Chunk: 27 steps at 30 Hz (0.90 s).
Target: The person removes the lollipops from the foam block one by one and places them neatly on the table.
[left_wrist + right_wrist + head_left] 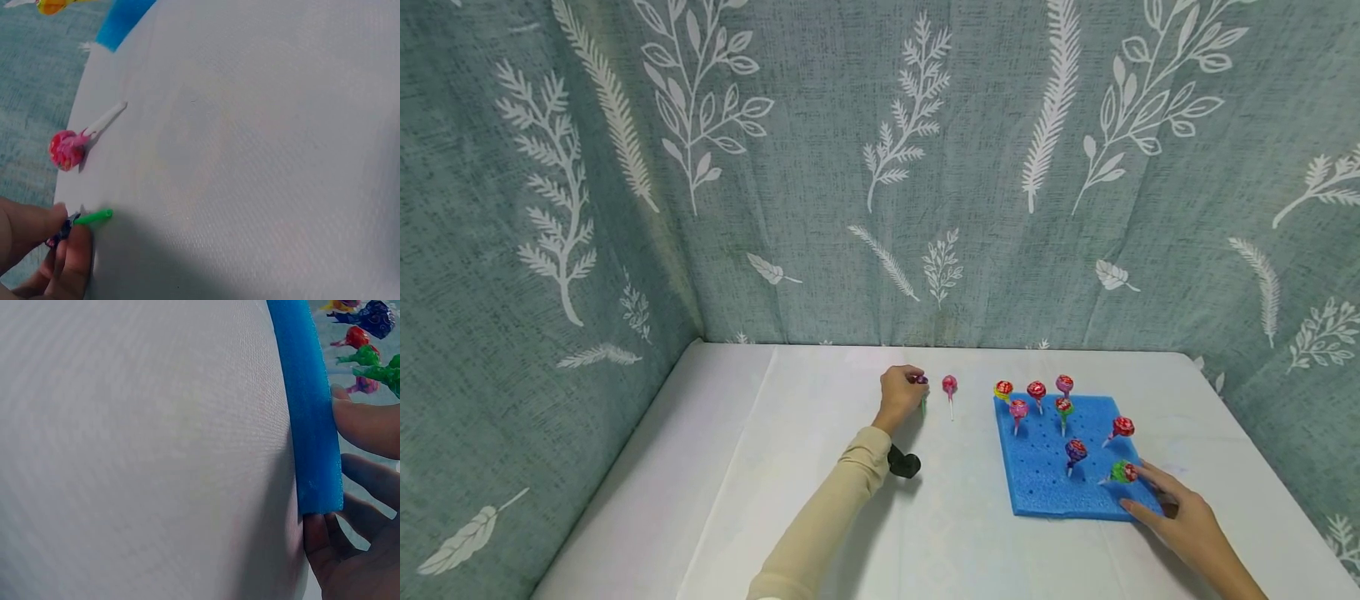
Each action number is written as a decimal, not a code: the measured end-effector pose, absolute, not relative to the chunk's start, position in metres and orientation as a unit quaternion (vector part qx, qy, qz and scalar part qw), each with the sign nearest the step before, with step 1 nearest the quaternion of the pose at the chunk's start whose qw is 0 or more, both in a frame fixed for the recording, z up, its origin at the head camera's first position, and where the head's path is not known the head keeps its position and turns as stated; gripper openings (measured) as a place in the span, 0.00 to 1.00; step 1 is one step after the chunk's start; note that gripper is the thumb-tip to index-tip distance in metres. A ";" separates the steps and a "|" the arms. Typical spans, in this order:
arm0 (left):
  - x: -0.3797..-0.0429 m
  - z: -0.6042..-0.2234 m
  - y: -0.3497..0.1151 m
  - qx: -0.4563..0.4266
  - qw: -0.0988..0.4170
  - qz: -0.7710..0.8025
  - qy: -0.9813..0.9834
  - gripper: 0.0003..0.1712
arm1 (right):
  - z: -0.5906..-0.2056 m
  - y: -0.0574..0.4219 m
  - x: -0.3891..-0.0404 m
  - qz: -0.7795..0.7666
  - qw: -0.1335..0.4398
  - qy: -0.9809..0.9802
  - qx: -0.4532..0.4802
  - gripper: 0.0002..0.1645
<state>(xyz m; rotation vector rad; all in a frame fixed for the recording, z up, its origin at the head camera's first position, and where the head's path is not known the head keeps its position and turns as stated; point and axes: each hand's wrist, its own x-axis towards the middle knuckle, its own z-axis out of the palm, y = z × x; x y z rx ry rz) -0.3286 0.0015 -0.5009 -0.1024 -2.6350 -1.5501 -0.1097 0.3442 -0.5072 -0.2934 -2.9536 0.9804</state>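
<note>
The purple-wrapped lollipop (pixel 922 380) is near the far edge of the tabletop (pixel 820 387), the left hand (pixel 898 393) pinching its wrapped head and leaving the green stick (pixel 95 217) free (a light, steady pinch there should guide the stick straight). Just beside it lies a pink lollipop (pixel 950 384). The right hand (pixel 1183 518) grips the near right corner of the blue foam block (pixel 1037 493), probably bracing it.

Blue board (pixel 1045 487); green lollipop stick (pixel 95 217); teal curtain (pixel 820 167), white leaf-print.
</note>
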 end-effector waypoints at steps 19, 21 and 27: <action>-0.325 -0.504 -0.005 -0.031 0.063 -0.512 -0.856 0.11 | -0.507 0.343 -0.109 0.311 0.001 -0.945 -0.100 0.46; -0.325 -0.504 -0.005 -0.030 0.063 -0.513 -0.855 0.11 | -0.507 0.343 -0.109 0.311 0.004 -0.945 -0.099 0.45; -0.325 -0.503 -0.007 -0.034 0.065 -0.515 -0.854 0.11 | -0.507 0.342 -0.108 0.312 0.013 -0.946 -0.091 0.44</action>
